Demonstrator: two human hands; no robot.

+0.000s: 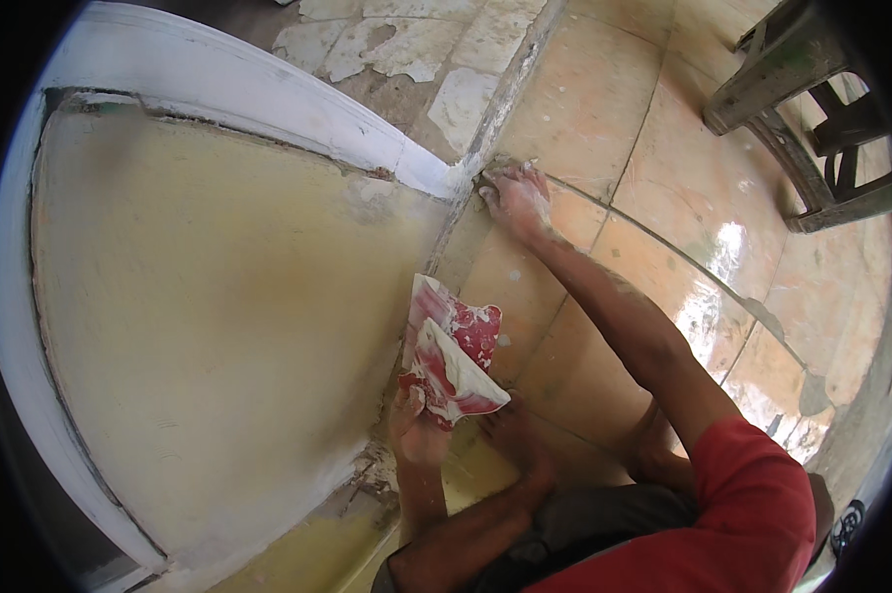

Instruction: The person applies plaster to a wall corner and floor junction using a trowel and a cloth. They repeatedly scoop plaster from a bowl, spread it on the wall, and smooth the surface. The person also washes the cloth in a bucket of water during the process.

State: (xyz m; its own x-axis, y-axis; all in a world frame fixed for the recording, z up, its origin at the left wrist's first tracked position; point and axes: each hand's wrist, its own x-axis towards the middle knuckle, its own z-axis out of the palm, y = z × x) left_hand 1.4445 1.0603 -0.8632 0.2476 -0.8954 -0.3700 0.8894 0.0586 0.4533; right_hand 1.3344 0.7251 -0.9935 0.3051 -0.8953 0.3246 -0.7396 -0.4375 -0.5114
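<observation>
My left hand (421, 430), low beside the yellowish wall panel, is closed on red plastic putty spreaders. The nearer putty spreader (434, 390) carries a thick smear of white putty (451, 361). Just beyond it shows a second red piece (477, 331), also streaked white. My right hand (520, 203) reaches far forward to the floor, at the lower end of the white frame moulding (421, 170). Its fingers are bent and dusted white, pressed down by the corner; what they hold, if anything, is hidden.
The yellowish panel (218, 287) fills the left, edged by white moulding. Orange floor tiles (614, 287) with dark joints spread to the right. A worn chair (811, 128) stands at the far right. Broken pale tiles (406, 49) lie past the raised sill. My bare foot (510, 435) rests near the spreaders.
</observation>
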